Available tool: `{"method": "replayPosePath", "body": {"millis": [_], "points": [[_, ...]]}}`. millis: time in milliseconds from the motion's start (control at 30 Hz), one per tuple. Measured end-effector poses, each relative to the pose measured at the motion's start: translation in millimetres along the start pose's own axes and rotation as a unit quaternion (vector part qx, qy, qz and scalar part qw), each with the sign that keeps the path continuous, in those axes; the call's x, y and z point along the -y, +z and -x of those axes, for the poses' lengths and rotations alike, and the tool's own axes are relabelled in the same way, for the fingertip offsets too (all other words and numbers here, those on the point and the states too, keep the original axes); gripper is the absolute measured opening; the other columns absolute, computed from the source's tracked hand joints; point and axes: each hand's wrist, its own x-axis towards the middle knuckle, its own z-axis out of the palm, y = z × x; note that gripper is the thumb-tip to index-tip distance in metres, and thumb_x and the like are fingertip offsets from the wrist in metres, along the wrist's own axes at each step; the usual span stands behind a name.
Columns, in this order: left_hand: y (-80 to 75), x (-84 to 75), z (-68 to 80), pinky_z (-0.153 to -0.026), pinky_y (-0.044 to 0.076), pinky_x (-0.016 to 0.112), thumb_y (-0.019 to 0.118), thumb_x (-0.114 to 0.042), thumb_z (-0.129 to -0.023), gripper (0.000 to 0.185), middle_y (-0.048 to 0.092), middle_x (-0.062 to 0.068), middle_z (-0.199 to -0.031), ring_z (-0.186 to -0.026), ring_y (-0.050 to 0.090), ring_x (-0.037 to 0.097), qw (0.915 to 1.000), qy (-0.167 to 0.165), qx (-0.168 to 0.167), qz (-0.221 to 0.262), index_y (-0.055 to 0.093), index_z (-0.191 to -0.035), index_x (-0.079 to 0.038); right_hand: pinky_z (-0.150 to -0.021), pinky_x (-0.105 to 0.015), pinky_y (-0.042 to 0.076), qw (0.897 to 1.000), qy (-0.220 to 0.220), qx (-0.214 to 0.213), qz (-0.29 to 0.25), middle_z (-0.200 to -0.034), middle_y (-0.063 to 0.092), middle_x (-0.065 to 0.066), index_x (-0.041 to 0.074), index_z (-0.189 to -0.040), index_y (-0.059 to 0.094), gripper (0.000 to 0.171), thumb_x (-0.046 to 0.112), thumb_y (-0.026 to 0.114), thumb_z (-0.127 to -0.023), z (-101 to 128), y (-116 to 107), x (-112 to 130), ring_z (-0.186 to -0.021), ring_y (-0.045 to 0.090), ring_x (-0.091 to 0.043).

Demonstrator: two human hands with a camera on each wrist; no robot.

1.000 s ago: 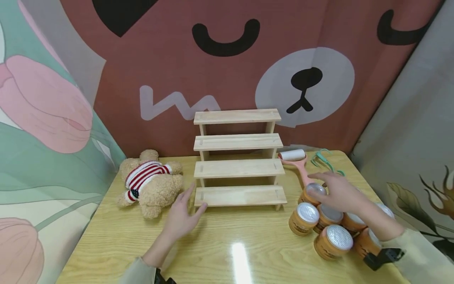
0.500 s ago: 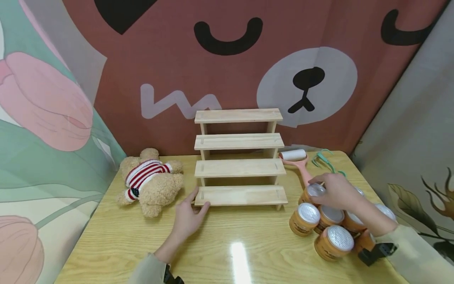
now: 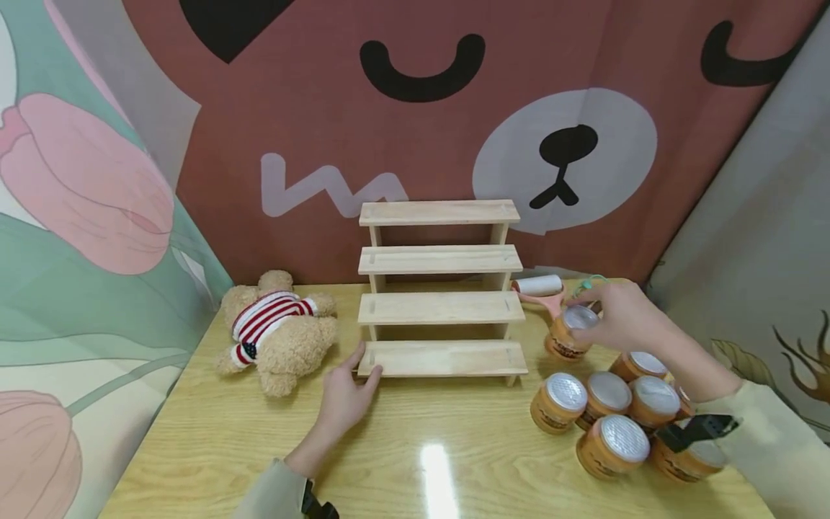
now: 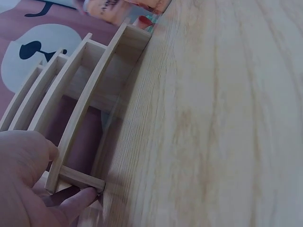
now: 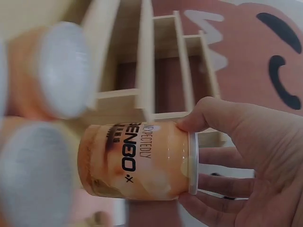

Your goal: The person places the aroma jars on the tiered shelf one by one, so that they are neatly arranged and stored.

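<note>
While one rack (image 3: 442,308) is gripped by the left hand (image 3: 346,395), one of seven-plus cans (image 3: 561,342) is pinched by the right hand (image 3: 624,317).

Near the tabletop's (image 3: 483,440) far right corner the right hand (image 3: 622,317) partly hides a green object (image 3: 586,284), and at least 2 jars (image 5: 66,71) blur up close.

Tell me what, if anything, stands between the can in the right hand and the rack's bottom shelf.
Nothing visible stands between the can in the right hand and the bottom shelf; the roller lies farther back, beside the rack.
</note>
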Motion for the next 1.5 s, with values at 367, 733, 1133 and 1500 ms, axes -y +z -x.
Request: {"method": "replayPosePath", "body": {"millis": [367,733,1133,1500], "points": [[-0.1,-0.6,-0.1,-0.053,0.052,0.019,0.079,-0.018,-0.098,0.061,0.068,0.030,-0.136,-0.058,0.062,0.004,0.9999,-0.004,0.007,0.009,0.056,-0.148,0.009,-0.054,-0.029,0.038,0.999,-0.014,-0.024,0.020,-0.092,0.078,-0.009,0.013,-0.119,0.082,0.038,0.024,0.086,-0.083,-41.5,-56.2,22.5,-0.061,0.051,-0.017],[1.5,-0.3,0.6,-0.068,0.061,0.027,0.080,-0.019,-0.097,0.061,0.066,0.029,-0.138,-0.083,0.076,0.019,1.0000,0.000,-0.002,0.002,0.057,-0.147,0.009,-0.066,-0.034,0.053,0.995,-0.062,-0.072,0.018,-0.096,0.081,-0.007,0.015,-0.112,0.083,0.033,0.028,0.085,-0.082,-91.4,-81.5,55.3,-0.080,0.071,-0.021],[0.3,-0.2,0.8,-0.055,0.048,0.019,0.079,-0.022,-0.098,0.064,0.063,0.029,-0.143,-0.050,0.043,0.002,0.9997,-0.017,0.013,0.015,0.055,-0.150,0.006,-0.071,-0.033,0.050,0.991,-0.067,-0.109,-0.045,-0.102,0.081,-0.007,0.017,-0.115,0.082,0.037,0.031,0.079,-0.082,-135.1,-76.3,89.7,-0.094,0.071,-0.024],[-0.1,0.5,1.8,-0.047,0.038,0.020,0.080,-0.023,-0.098,0.066,0.062,0.027,-0.145,-0.043,0.021,-0.002,0.9995,-0.021,0.017,0.013,0.054,-0.151,0.005,-0.080,-0.039,0.055,0.990,-0.058,-0.098,-0.082,-0.107,0.073,-0.009,0.011,-0.103,0.074,0.028,0.032,0.079,-0.085,-178.3,-74.6,133.0,-0.098,0.063,-0.027]]}}
